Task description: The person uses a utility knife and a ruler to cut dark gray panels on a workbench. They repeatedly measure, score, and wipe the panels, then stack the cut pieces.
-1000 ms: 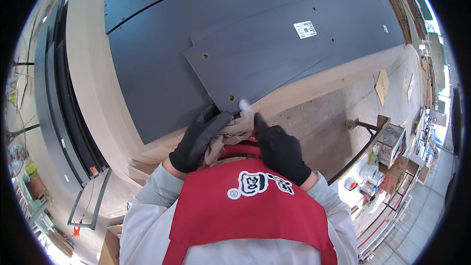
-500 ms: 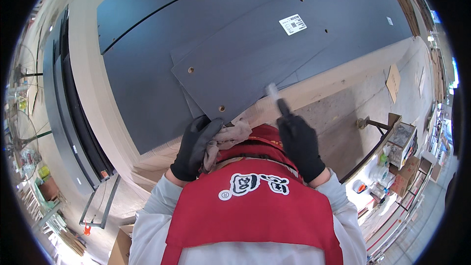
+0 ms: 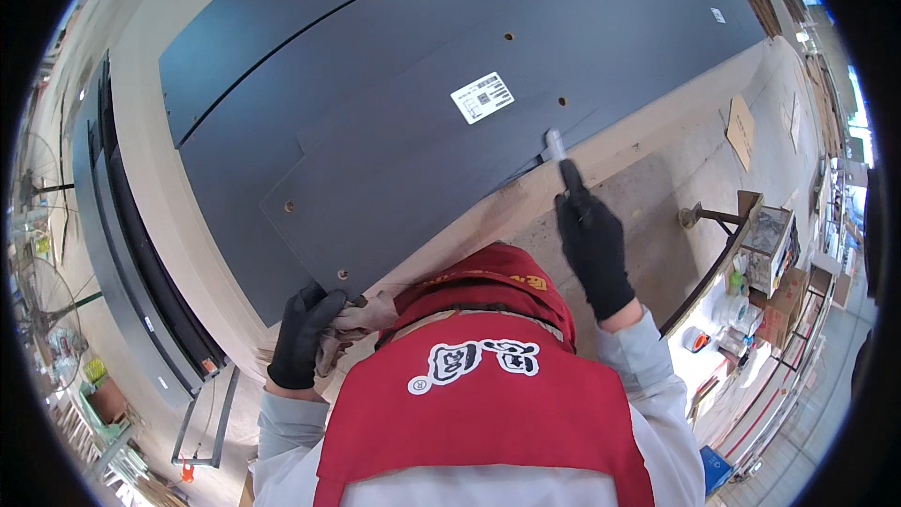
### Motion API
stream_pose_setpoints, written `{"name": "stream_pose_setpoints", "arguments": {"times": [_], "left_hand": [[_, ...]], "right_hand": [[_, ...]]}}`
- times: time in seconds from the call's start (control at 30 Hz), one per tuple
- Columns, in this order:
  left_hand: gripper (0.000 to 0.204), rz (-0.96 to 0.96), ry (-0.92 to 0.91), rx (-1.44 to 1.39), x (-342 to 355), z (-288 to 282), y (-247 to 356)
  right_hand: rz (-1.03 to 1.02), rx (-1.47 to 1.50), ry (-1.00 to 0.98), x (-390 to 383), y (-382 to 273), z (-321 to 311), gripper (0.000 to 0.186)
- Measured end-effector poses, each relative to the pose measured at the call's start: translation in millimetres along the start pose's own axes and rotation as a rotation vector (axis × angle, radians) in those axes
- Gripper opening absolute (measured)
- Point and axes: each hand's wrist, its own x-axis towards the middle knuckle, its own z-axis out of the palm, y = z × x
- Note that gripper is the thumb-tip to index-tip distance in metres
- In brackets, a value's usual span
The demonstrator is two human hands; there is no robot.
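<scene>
Gripping a slim, dark-handled tool (image 3: 556, 145), the gloved right hand (image 3: 593, 239) sets its pale tip at the near edge of the smooth, dark grey panel (image 3: 404, 169). The gloved left hand (image 3: 305, 333), fingers curled, holds a soft, crumpled beige cloth (image 3: 361, 317) at the panel's near left corner. Edge work appears in hand; a further stroke would call for a firm grip and an even angle. Flat and drilled with round holes (image 3: 289, 207), the panel lies upon a second dark board (image 3: 235, 235). Blur leaves bristle or blade unconfirmed.

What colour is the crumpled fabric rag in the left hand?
The crumpled rag is greyish beige, best seen in the head view.
</scene>
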Motion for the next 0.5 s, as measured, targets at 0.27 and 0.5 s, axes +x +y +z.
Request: {"name": "stream_pose_setpoints", "arguments": {"times": [0.27, 0.5], "left_hand": [[0.017, 0.099, 0.013, 0.075, 15, -17, 25], [0.021, -0.056, -0.056, 0.008, 10, -23, 15]], "right_hand": [[-0.313, -0.129, 0.001, -11, 22, 14, 0.013], [0.292, 0.509, 0.258, 59, 48, -31, 0.038]]}}
